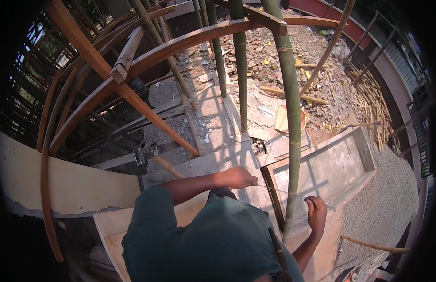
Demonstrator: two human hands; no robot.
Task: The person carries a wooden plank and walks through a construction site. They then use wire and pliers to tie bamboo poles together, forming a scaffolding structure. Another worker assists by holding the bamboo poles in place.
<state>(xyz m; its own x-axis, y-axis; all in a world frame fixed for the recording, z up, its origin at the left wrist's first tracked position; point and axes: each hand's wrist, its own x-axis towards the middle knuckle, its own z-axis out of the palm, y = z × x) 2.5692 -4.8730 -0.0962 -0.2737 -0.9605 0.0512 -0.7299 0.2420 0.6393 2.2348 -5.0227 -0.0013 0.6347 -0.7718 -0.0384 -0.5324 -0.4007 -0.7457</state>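
Note:
A thin pale cord runs between my two hands, sloping slightly down to the right. My left hand is closed on its left end, in front of my chest. Farther right, my right hand pinches the other end with bent fingers. Between the hands stands a thick green bamboo pole, and the cord crosses it low down. Whether the cord loops around the pole or only passes by it, I cannot tell. Higher up, a thin tie circles the same pole.
Long wooden beams cross ahead, one slanting down at left. More bamboo poles stand beyond. A shallow concrete basin lies at right, with gravel beside it. Broken bricks and stacked bamboo are farther off.

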